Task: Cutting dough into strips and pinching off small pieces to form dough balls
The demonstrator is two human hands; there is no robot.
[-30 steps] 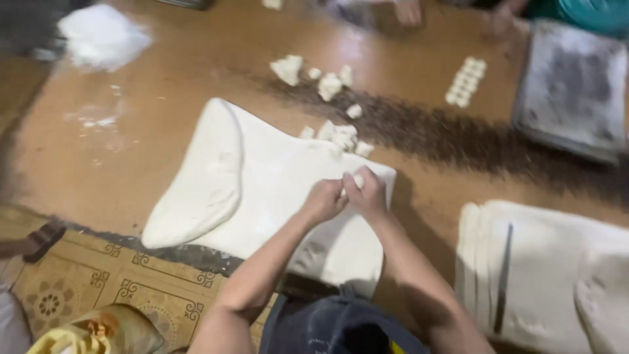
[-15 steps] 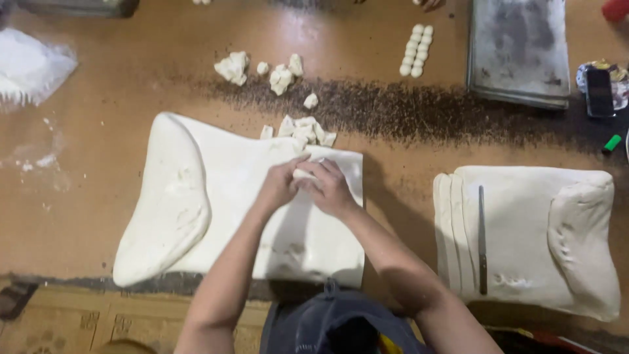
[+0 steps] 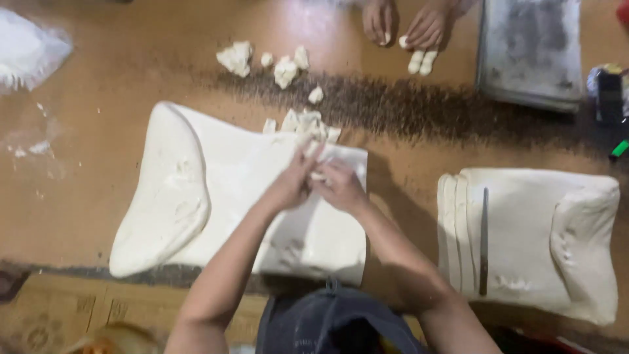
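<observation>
A large flattened sheet of white dough (image 3: pixel 216 196) lies on the brown table (image 3: pixel 105 131), its left side folded into a thick roll. My left hand (image 3: pixel 293 182) and my right hand (image 3: pixel 341 187) meet over its far right corner, both pinching a small piece of dough (image 3: pixel 319 176) between the fingers. Just beyond my hands sits a cluster of small torn dough pieces (image 3: pixel 304 123).
More dough lumps (image 3: pixel 262 60) lie farther back. A second folded dough sheet (image 3: pixel 531 242) at the right carries a long knife (image 3: pixel 484 239). Another person's hands (image 3: pixel 406 23) shape small dough pieces (image 3: pixel 422 61) at the far edge, beside a floured metal tray (image 3: pixel 529 49). A plastic bag (image 3: pixel 29 49) lies far left.
My hands stay together at the dough's far corner, still working a small piece. The camera view has shifted, and the other person's hands have come into view at the far edge.
</observation>
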